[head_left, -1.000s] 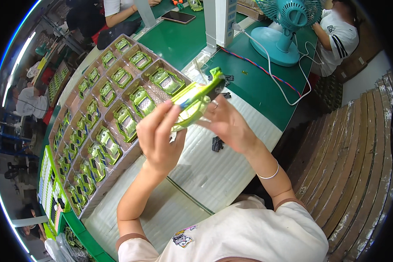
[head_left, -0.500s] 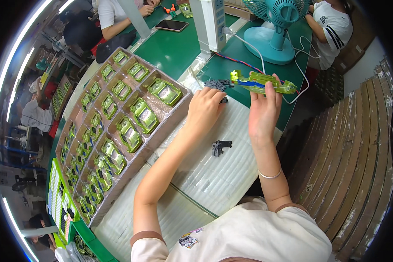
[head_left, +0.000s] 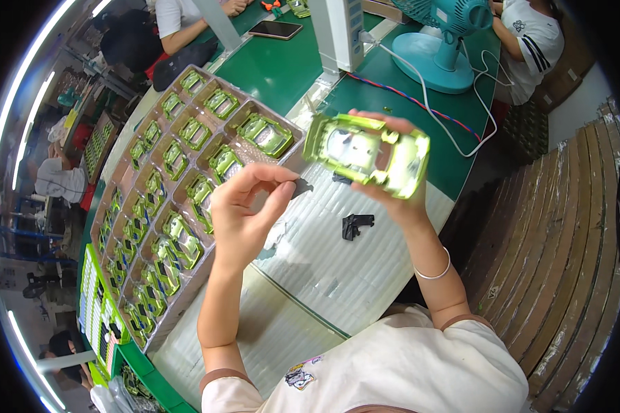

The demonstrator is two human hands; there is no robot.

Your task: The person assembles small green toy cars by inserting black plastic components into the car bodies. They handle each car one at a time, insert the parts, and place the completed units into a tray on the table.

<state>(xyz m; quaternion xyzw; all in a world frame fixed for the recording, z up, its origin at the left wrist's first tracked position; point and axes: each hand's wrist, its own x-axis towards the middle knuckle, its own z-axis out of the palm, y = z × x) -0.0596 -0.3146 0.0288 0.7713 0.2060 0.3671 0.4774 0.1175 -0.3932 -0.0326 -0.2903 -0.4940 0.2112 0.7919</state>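
My right hand point(head_left: 401, 199) grips a lime-green toy car body point(head_left: 373, 155), raised above the far end of the work surface with its open side toward me. Between thumb and forefinger of my left hand point(head_left: 244, 217) is a small dark grey plastic part point(head_left: 302, 186), whose exact kind I cannot make out. A loose dark grey plastic part point(head_left: 355, 226) lies on the pale foam sheet point(head_left: 310, 265) below the car body. Behind the car body, more dark grey pieces are mostly hidden.
Left of my hands sits a compartment tray point(head_left: 179, 292) with several green car bodies. Beyond are a teal fan point(head_left: 442, 58) with a white cable, a phone point(head_left: 275, 29) and a power-socket post point(head_left: 337, 34). Stacked brown trays point(head_left: 544, 261) stand at right. Other people sit across the table.
My left hand has drawn back from the dark grey pieces toward the tray, now pinching one. My right hand has turned the car body and brought it nearer.
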